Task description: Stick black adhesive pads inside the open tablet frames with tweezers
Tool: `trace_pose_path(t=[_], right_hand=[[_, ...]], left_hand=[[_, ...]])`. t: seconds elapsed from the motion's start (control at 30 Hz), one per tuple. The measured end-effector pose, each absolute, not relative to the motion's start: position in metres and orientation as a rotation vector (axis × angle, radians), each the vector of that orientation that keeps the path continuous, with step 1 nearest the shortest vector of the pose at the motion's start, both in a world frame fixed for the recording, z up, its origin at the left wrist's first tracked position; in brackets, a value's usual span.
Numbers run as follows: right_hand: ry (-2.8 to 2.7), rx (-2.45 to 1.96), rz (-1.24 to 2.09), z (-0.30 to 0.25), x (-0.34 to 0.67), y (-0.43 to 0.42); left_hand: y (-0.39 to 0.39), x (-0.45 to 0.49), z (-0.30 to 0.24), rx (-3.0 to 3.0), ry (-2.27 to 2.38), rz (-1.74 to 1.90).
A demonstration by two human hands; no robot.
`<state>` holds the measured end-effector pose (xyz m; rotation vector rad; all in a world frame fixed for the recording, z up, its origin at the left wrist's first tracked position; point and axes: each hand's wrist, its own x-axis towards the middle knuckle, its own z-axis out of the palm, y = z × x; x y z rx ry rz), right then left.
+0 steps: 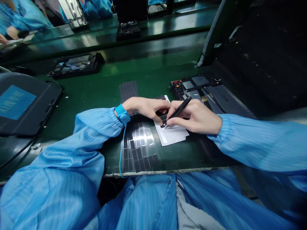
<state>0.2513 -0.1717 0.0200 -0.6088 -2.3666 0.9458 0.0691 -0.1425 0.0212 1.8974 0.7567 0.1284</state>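
In the head view my right hand [196, 116] pinches a slim black pointed tool, apparently tweezers [180, 109]. The tip slants down to a white backing sheet [171, 135] with black adhesive pieces [163, 118] on it. My left hand [150, 108] curls over the sheet's left side, thumb and forefinger bent around the black pieces. A blue wrist strap [122, 115] circles that wrist. Clear strips with black rectangles [140, 145] lie below the left wrist, and dark strips [129, 91] above it. An opened tablet-like device [195, 82] sits beyond my right hand, partly covered by it.
A dark case with a blue label [18, 100] and a cable stands at left. Another device in a black frame [76, 65] lies farther back. A slanted metal post [211, 32] rises at right. Across the bench, people in blue sleeves [28, 16] are at work.
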Motion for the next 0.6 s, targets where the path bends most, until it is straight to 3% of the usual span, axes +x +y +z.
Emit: trace_pose_path(t=[0.6], right_hand=[[-2.305, -0.674, 1.034, 0.0246, 0.2492, -0.1713]], left_hand=[[-0.1446, 0.0696, 0.0205, 1.799, 0.855, 0.218]])
